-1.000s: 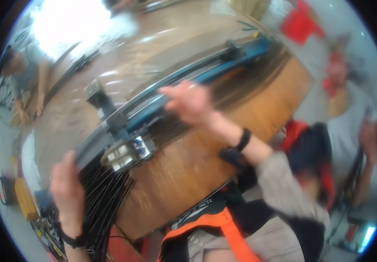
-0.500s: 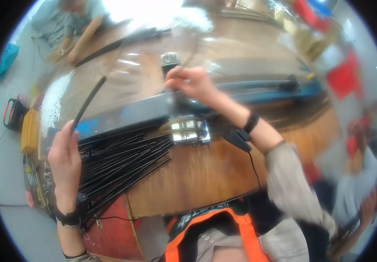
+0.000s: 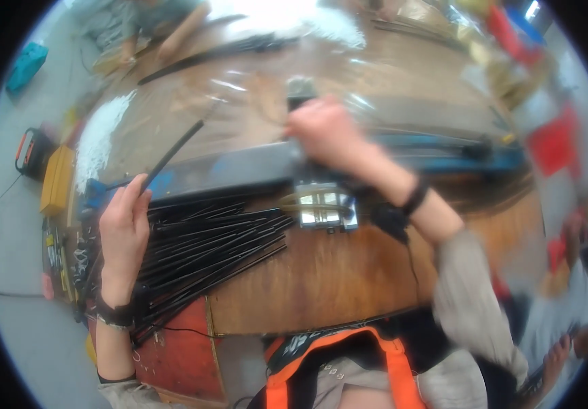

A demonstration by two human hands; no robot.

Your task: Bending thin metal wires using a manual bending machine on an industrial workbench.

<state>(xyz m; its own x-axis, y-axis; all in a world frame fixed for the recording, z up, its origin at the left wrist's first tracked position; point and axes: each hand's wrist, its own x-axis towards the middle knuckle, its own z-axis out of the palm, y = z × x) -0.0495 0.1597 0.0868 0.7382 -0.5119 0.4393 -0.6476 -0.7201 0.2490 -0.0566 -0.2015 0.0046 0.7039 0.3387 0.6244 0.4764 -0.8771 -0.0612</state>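
My left hand (image 3: 125, 221) is closed around one end of a thin black rod (image 3: 174, 150). The rod slants up and to the right from my fingers, its far end over the plastic-covered bench. Beneath and beside that hand lies a fanned-out pile of similar black rods (image 3: 212, 238). Further right, my right hand (image 3: 331, 133) is closed and smeared by motion, so what it holds is hidden. It is right at a dark upright block with a pale top (image 3: 300, 88). Below it sits a small metal fixture with shiny plates (image 3: 324, 206).
A long blue-grey metal beam (image 3: 239, 167) crosses the wooden bench (image 3: 260, 293). Near the fixture is a black device with a cable (image 3: 390, 221). A co-worker's arm (image 3: 185, 31) reaches over more dark strips (image 3: 219, 54) at the far left. Another person (image 3: 566, 300) is at right.
The view has shifted, so the bench appears further right. My right hand has turned, its back now showing, beside the block. The rod in my left hand leans further right.
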